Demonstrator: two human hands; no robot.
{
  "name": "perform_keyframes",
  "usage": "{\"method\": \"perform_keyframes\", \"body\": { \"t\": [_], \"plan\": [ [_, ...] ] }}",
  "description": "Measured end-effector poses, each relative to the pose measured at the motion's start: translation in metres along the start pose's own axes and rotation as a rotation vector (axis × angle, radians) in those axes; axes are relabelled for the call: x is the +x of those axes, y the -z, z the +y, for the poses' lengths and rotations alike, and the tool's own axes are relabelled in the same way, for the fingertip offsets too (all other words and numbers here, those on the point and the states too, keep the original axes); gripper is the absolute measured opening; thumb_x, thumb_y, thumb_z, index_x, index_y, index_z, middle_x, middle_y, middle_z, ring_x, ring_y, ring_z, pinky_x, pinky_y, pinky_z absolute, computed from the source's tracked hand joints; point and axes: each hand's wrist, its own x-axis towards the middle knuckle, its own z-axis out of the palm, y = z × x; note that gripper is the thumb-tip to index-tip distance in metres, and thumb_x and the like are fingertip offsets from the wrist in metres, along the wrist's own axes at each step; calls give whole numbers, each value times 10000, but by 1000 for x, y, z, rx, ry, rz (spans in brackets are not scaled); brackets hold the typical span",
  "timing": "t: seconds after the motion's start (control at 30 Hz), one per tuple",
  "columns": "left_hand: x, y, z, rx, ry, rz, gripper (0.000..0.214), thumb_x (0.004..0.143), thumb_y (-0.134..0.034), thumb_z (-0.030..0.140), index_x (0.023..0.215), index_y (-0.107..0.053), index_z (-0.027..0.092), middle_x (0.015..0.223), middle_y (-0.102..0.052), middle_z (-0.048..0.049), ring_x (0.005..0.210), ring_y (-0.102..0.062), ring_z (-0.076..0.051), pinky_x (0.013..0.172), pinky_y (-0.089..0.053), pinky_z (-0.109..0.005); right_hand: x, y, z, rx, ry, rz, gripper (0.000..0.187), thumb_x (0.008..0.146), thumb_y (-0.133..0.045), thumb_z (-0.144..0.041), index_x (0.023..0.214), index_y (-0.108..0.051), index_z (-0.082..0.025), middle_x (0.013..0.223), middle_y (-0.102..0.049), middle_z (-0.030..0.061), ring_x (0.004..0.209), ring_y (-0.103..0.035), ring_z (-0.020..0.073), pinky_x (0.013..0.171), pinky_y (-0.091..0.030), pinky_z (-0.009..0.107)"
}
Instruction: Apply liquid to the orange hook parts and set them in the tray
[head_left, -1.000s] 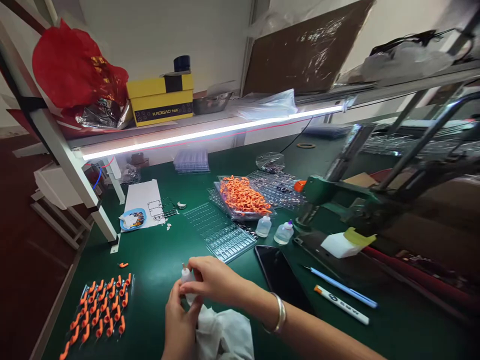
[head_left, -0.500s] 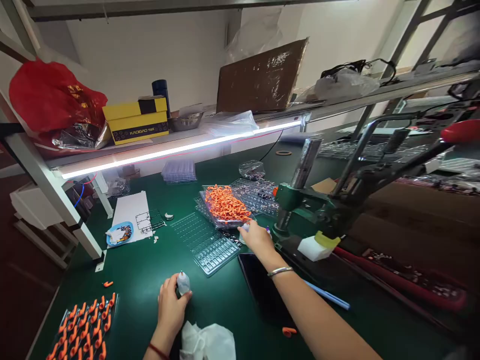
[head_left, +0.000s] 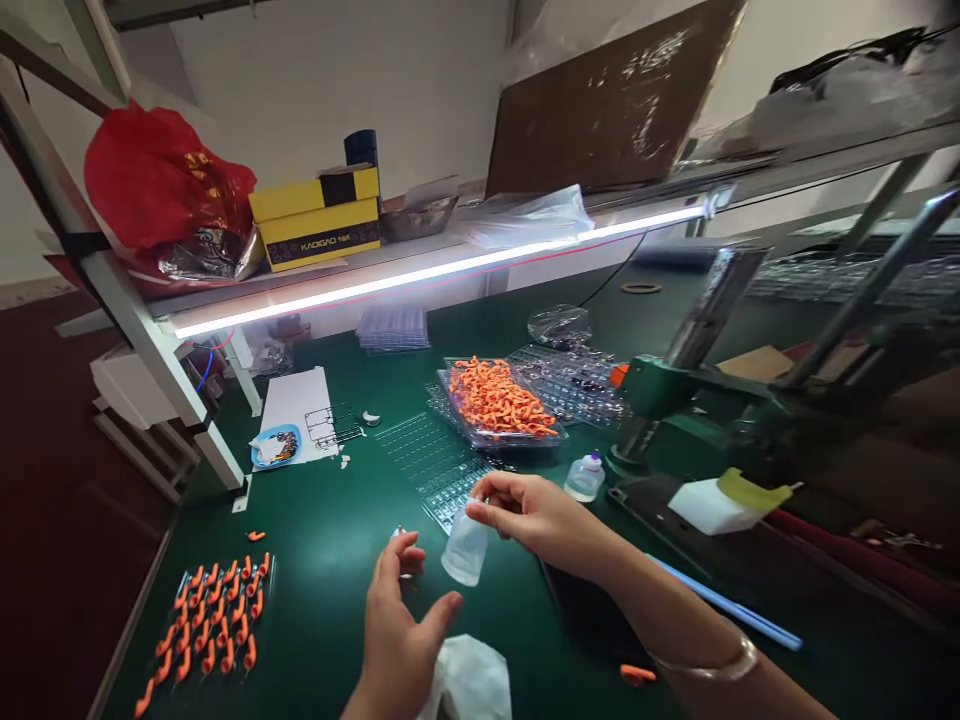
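My right hand [head_left: 525, 510] pinches the top of a small translucent plastic container [head_left: 465, 550], a bottle or cup, held tilted above the green table. To its left, my left hand [head_left: 405, 620] is open, thumb and fingers apart, facing the container. Behind the left fingertips a small pale bottle with a thin brownish tip [head_left: 406, 566] is mostly hidden. A clear squeeze bottle with a purple tip [head_left: 585, 478] stands beyond my right wrist. Crumpled white tissue [head_left: 474, 680] lies below the hands.
A heaped tray of orange hook-shaped parts [head_left: 499, 400] sits beyond the hands, by clear blister trays [head_left: 450, 490]. Orange parts [head_left: 217, 615] stand in rows at left. A green hand press [head_left: 675, 420] rises at right, near a blue stick [head_left: 727, 600] and a dark flat panel [head_left: 585, 610].
My right hand has come back from beside the orange tray with the translucent container. My left hand has let go of the small pale bottle and opened. The view has shifted.
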Motion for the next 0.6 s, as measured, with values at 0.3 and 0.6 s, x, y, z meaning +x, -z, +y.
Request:
{"method": "perform_keyframes", "body": {
  "t": [0.3,0.6],
  "plan": [
    [-9,7,-2,-126,86,-306,493,709,-805,393,1116,-689,141,987,-720,-118,847,-636,-238,784,-481,-303,-16,-11,-31,334,134,-176,475,797,-671,-618,869,-575,-159,622,-469,-49,528,-437,104,456,-345,221],
    [-18,8,4,36,20,-108,305,651,-822,261,908,-698,155,845,-711,-79,792,-616,-230,742,-468,-289,-21,-15,-31,472,159,-235,476,806,-693,-609,950,-633,-159,716,-521,-5,590,-444,120,513,-361,237]
  ]
}}
